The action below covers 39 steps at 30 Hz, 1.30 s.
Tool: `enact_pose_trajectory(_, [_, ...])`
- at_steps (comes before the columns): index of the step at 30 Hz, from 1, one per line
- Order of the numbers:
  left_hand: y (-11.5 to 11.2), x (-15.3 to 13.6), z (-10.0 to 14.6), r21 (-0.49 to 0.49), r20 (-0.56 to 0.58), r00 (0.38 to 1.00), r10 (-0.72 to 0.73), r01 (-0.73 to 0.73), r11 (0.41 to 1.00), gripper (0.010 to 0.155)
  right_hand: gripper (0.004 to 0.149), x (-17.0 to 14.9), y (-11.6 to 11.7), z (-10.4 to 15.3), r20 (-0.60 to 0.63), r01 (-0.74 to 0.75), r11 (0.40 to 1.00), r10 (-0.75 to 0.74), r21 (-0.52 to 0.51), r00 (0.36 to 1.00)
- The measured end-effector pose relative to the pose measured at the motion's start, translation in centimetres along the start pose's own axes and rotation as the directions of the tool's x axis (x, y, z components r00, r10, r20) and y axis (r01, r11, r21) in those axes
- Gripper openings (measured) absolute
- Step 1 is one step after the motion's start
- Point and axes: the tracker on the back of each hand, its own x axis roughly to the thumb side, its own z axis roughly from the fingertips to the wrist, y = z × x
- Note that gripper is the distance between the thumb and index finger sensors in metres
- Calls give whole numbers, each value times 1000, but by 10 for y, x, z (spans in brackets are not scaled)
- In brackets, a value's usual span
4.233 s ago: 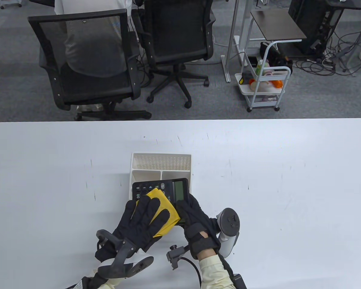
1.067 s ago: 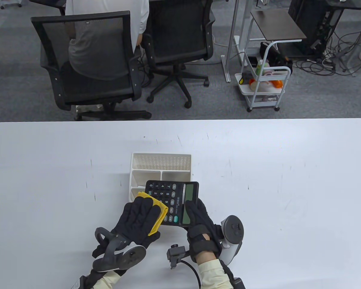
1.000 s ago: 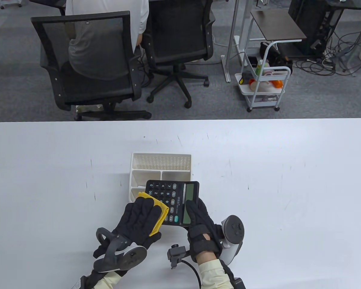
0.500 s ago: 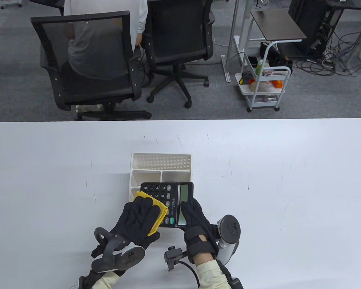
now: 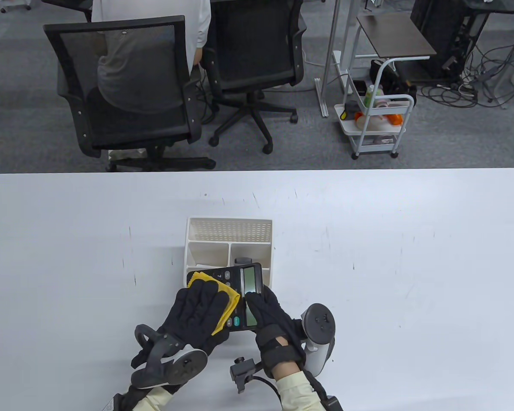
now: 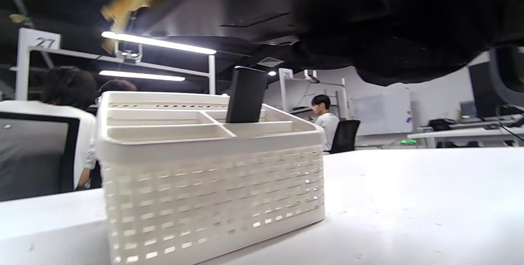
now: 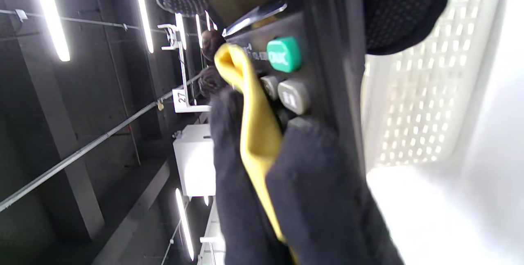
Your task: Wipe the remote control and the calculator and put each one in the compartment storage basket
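A black calculator (image 5: 240,280) hangs tilted just above the near edge of the white compartment basket (image 5: 229,229). My right hand (image 5: 265,308) grips it at the display end, fingers curled over the screen. My left hand (image 5: 199,306) lies flat on a yellow cloth (image 5: 228,296) and presses it onto the keys. The right wrist view shows the cloth (image 7: 254,117) against the keys beside the green key of the calculator (image 7: 286,56). A black remote control (image 6: 247,100) stands upright in a rear compartment of the basket (image 6: 213,191); its top (image 5: 243,260) peeks out behind the calculator.
The basket stands mid-table on the white table (image 5: 389,265). Two black office chairs (image 5: 128,85) stand beyond the far edge, a person seated in the left one. A white trolley (image 5: 377,124) stands on the floor at the back right.
Both hands and the calculator have shifted left and slightly back over the basket's near edge. The calculator now looks more steeply tilted. The cloth stays on the left part of the keys.
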Motion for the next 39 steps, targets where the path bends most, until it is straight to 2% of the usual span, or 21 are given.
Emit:
enact_pose_trajectory(2, [0,-2,1,-1,4,1000,10,-10,1000,65,64,1,-3,0,6,10,1000,-10,-3,1000])
enact_pose_trajectory(5, [-1,7,0,0,69,998,2,-2,1000,65,64,1,-4,-1,7,-3,1000,3,-6,1000])
enact_pose_trajectory(9, [-1,17,-2,-1,112,994,1,0,1000,65,64,-1,2,-1,-6,-42,998,43,47,999])
enact_pose_trajectory(11, [0,12,-3,-5,89,996,21,-21,1000,64,64,-1,5,-1,-8,-56,996,57,68,998])
enact_pose_trajectory(15, [3,-6,-1,-31,-55,998,44,-45,998,64,64,4,4,-3,26,-101,990,99,101,995])
enact_pose_trajectory(17, [2,-11,0,-18,-75,996,38,-40,999,64,64,4,2,-3,23,-74,994,72,77,997])
enact_pose_trajectory(20, [1,-7,1,-19,-43,999,26,-26,999,64,64,3,1,-3,21,-67,995,66,75,998])
enact_pose_trajectory(22, [0,1,0,-15,17,1000,20,-19,1000,64,64,2,2,-2,22,-76,995,75,66,997])
enact_pose_trajectory(26, [0,13,-3,-4,75,997,-11,11,1000,64,65,0,6,-3,4,-75,991,75,114,997])
enact_pose_trajectory(29, [1,9,-2,4,58,998,6,-6,1000,64,65,0,7,-4,-13,-45,991,47,125,999])
enact_pose_trajectory(36, [3,-16,0,-18,-116,992,57,-59,998,65,65,1,9,-3,0,-62,988,62,142,998])
enact_pose_trajectory(39, [2,-19,1,-19,-135,988,71,-74,997,65,65,1,7,-3,22,-64,991,62,116,998])
